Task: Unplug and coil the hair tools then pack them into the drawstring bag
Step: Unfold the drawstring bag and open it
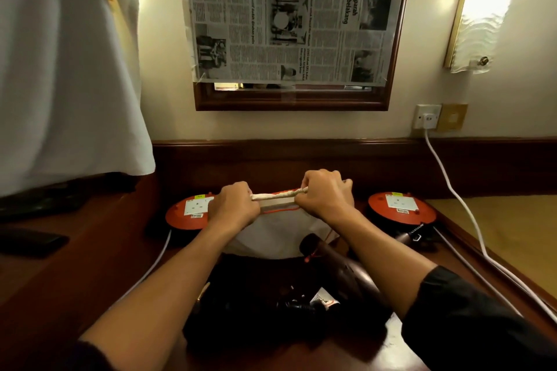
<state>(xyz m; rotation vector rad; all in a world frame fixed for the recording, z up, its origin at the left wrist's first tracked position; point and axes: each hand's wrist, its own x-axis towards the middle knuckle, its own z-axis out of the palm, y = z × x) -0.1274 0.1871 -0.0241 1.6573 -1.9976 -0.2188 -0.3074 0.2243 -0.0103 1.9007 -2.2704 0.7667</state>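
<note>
A white drawstring bag (pixel 272 235) with a red cord lies on the dark wooden desk (pixel 90 265). My left hand (pixel 233 209) and my right hand (pixel 325 197) each grip one end of its bunched top hem, holding it stretched between them above the desk. A dark brown hair dryer (pixel 337 268) lies under my right forearm, its barrel end next to the bag. A black hair tool with its cord and a tag (pixel 301 304) lies near the front edge. Another dark tool (pixel 414 236) lies by the right reel.
Two red extension reels sit behind the bag, one at the left (pixel 188 214) and one at the right (pixel 402 209). A white cable (pixel 452 190) runs from the wall socket (pixel 428 117) down across the desk. White cloth (pixel 66 69) hangs at left. A black object (pixel 30 241) lies far left.
</note>
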